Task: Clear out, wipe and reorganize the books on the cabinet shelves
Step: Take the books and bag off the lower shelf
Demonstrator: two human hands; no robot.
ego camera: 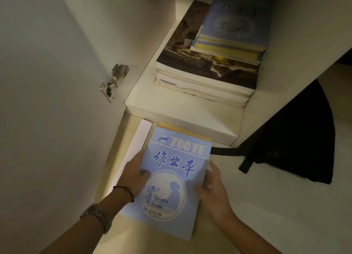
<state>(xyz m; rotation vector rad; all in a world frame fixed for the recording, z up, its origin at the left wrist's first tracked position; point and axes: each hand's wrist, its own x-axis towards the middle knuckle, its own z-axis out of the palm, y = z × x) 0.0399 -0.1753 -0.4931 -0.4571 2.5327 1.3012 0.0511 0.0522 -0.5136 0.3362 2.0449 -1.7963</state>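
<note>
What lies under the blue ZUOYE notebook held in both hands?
Under the light-blue ZUOYE notebook, a yellowish cover edge pokes out at the top; a white sheet lies beside it. Everything deeper is covered.

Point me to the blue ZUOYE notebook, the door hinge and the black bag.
blue notebook (171, 170): head view, middle of its cover.
door hinge (114, 80): head view, its metal arm.
black bag (304, 139): head view, its cloth body.

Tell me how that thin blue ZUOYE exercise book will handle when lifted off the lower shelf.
The thin blue ZUOYE exercise book looks paper-covered, so it will probably flop if held by one edge. It seems light; the left hand and right hand grip opposite sides. Its smooth cover may slide off the yellowish book beneath.
</note>
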